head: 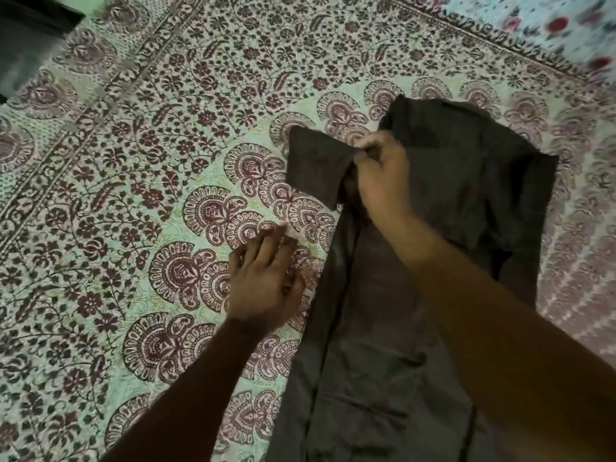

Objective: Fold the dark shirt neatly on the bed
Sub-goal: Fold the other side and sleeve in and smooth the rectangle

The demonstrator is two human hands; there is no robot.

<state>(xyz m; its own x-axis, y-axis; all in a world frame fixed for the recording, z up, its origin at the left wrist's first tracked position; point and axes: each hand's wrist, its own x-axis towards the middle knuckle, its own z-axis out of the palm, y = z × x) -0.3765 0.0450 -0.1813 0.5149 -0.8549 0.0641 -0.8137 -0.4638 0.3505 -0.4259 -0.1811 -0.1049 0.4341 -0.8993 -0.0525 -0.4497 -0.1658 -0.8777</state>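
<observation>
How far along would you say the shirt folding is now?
Done: the dark shirt lies spread lengthwise on the bedspread. In hand: the right hand pinches the fabric by the sleeve that sticks out sideways; the left hand rests open on the bedspread beside the shirt. Left: folding that sleeve in, then the long body.

Place: home, bedroom
Evidence: quilted bedspread [150,145] printed with paisley fans and flowers, spread wide and flat
Past bedspread's far right border: pale blue sheet [550,25] with red flowers
On bedspread: dark shirt [383,328]
</observation>
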